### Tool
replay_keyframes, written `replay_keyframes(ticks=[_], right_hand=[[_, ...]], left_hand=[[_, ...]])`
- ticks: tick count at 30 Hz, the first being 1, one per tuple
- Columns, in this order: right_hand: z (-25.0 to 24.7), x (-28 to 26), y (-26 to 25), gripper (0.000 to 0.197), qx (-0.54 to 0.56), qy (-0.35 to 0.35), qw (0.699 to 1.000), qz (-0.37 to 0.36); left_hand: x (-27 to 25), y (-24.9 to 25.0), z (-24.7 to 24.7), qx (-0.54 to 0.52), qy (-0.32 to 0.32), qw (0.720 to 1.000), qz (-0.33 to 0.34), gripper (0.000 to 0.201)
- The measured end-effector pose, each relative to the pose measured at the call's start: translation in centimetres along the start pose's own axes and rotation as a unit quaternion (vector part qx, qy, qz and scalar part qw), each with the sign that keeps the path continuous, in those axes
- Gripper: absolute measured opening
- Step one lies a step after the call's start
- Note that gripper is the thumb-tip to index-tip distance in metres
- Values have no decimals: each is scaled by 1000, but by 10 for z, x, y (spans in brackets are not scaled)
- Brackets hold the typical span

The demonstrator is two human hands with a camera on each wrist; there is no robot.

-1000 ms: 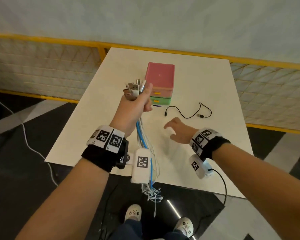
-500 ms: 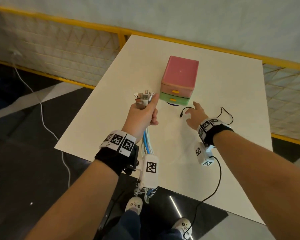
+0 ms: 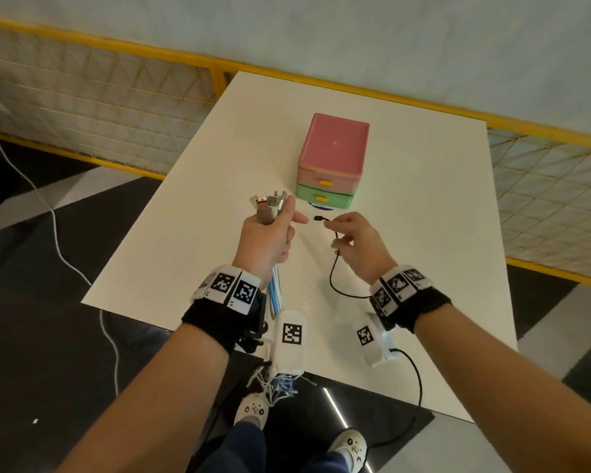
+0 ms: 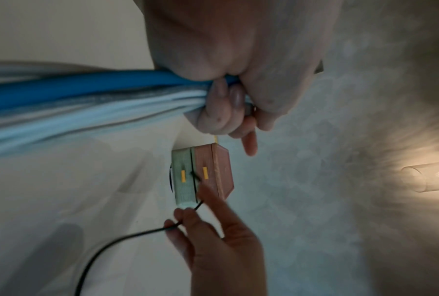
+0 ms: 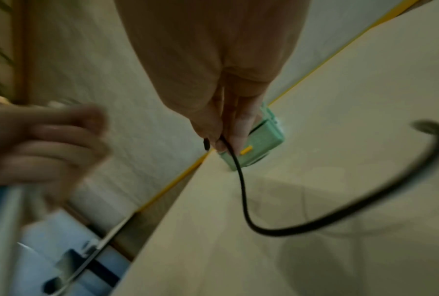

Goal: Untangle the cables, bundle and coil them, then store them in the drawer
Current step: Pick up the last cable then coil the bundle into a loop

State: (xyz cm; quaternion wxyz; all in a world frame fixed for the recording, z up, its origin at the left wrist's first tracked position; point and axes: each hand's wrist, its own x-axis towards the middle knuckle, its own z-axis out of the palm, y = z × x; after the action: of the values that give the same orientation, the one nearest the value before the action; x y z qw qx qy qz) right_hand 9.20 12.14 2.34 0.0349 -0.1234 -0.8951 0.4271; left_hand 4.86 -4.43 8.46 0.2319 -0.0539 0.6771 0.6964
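My left hand [image 3: 270,233] grips a bundle of blue and white cables [image 3: 274,291] upright, their metal plugs [image 3: 270,201] sticking out above my fist. The bundle [image 4: 74,104] hangs down past the table's front edge. My right hand [image 3: 352,244] pinches a thin black cable [image 3: 335,268] just behind its small plug, which points at my left hand. The rest of that black cable [image 5: 276,226] loops back under my right wrist. A small drawer box [image 3: 333,148], with a pink drawer above a green one [image 3: 323,198], both shut, stands on the white table [image 3: 423,206] just beyond my hands.
A yellow-railed mesh fence [image 3: 99,107] runs behind and beside the table. A white cord [image 3: 58,240] lies on the dark floor at left. My shoes [image 3: 253,409] stand at the table's front edge. A black lead [image 3: 418,387] runs from my right wrist camera.
My right hand has picked the black cable off the table and brought its plug end left, up to my left hand. The left hand has kept hold of the bundle.
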Motion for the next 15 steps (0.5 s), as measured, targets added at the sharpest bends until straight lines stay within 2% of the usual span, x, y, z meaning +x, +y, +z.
replay_keyframes(ticks=[3,7,11,13,15], right_hand=[[-3,-27,-29,44,89,37,994,-46],[-6,-58,-53,44,144,60,984,-91],[-10,-76,-62,40,222,79,970,-58],[-14,-81,-62,36,237,90,966,-45],[-20,-85,-63,26,249,88,964,-38]], left_hand=[[-3,-2,6,6,-16,1000,-15,39],[-13,-3,14,16,-39,999,-4,37],[-29,-3,18,16,-89,995,48,17],[-36,-2,15,29,-130,989,69,16],[-41,-1,13,33,-135,987,82,18]])
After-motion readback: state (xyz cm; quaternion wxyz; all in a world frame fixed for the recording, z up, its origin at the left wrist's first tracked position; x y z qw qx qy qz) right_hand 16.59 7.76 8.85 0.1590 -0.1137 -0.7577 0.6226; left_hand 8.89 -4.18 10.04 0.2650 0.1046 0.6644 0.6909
